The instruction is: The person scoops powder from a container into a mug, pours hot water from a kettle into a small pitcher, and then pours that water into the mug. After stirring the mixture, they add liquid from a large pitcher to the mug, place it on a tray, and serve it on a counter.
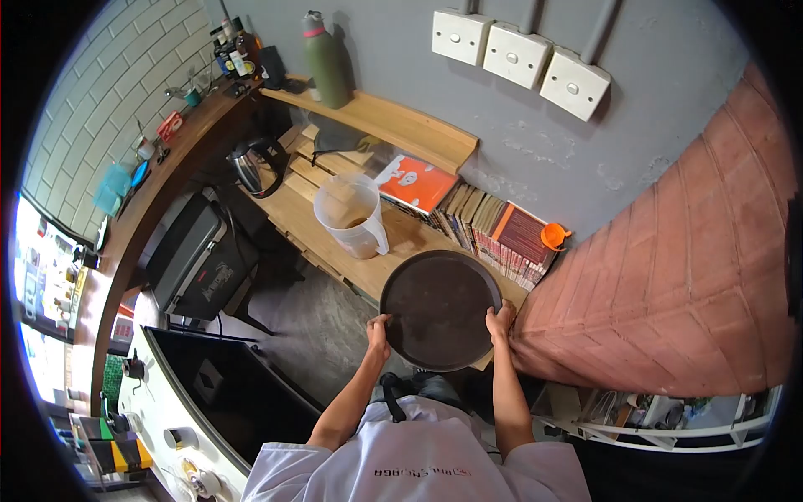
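A round dark brown serving tray point(441, 309) is held out in front of me, partly over the near end of the wooden table. My left hand point(379, 335) grips its left rim and my right hand point(500, 320) grips the right rim. Nothing lies on the tray's face. Just beyond it stands a translucent plastic pitcher point(350, 226) with a little brown stuff inside, its handle turned toward me.
Books point(477, 219) line the wall behind the wooden table point(309, 219). An electric kettle point(258, 167) stands at the far end. A green bottle point(324, 63) is on the narrow shelf point(393, 124). To the right rises a brick column point(661, 284); a black cooler box point(194, 259) sits left.
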### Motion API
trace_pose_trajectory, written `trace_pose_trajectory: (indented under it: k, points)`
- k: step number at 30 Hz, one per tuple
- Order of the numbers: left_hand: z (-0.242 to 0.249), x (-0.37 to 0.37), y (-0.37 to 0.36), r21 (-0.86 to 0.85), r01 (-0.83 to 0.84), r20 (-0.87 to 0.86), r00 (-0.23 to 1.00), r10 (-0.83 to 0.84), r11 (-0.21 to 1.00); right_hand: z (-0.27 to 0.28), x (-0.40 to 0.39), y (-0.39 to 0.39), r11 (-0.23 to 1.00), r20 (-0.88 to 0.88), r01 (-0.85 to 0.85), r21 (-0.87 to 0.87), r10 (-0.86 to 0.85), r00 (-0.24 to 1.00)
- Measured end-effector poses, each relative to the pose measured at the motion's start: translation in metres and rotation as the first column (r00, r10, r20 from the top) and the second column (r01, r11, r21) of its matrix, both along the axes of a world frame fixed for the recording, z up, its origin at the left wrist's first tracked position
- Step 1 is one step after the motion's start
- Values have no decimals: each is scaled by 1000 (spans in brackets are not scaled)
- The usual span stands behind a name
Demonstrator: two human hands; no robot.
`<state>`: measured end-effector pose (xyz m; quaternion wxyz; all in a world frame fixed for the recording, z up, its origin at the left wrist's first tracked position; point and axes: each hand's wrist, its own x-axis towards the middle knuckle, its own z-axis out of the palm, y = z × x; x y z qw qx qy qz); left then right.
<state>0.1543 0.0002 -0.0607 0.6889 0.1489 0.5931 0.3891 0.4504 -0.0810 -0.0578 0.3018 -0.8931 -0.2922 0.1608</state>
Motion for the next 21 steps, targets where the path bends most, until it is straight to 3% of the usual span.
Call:
trace_pose_trajectory:
  k: [5,7,12,13,14,15,17,18,21]
  points:
    - [10,16,-4,44,-44,48,998,42,998,19,7,10,994,2,-31,-101,32,999]
    - [24,21,-6,39,-5,5,1000,5,999,15,9,11,987,97,-49,-152,64,993]
    - [34,11,-11,31,56,87,994,-58,998,50,-19,20,995,102,-46,-91,55,993]
    - [31,8,-11,42,155,22,988,-156,987,65,-25,26,993,59,-51,-110,58,997]
    - [27,5,-11,43,251,-43,968,-249,967,43,-24,30,995,114,-94,-31,97,989]
    - [29,3,-12,45,226,-42,974,-224,973,47,-29,35,992,116,-119,-29,121,986]
    - [37,-4,-16,48,280,-208,942,-264,959,67,-50,44,972,47,-211,100,208,977]
    - [40,-9,-19,49,254,-212,948,-239,966,79,-59,50,959,-59,-261,111,269,961]
    - [50,-30,-27,67,159,-220,965,-141,985,83,-82,70,921,-129,-360,149,379,916]
